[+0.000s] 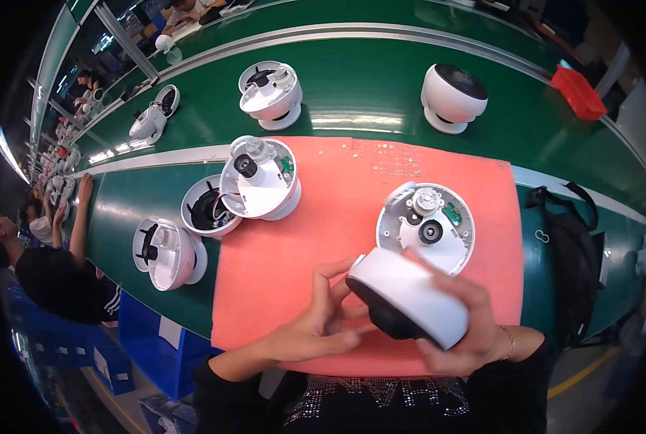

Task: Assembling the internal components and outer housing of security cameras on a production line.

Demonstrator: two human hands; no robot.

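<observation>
A white shell with a black face (417,293) is held tilted in the grip of the right hand (478,315), above the near part of a pink mat (265,253) spread on a green bench (135,195). The grip of the left hand (312,329) is half wide, with nothing seen held; whether the shell is touched by its fingertips cannot be told. Just beyond, an open white housing (428,226) is seen with its round parts and small green board exposed; its lower rim is overlapped by the shell. For good handling, the shell is best gripped by its sides, with the black face kept free of fingers, the housing's inner parts left unknocked, and the loose screws (399,163) at the mat's far edge undisturbed.
</observation>
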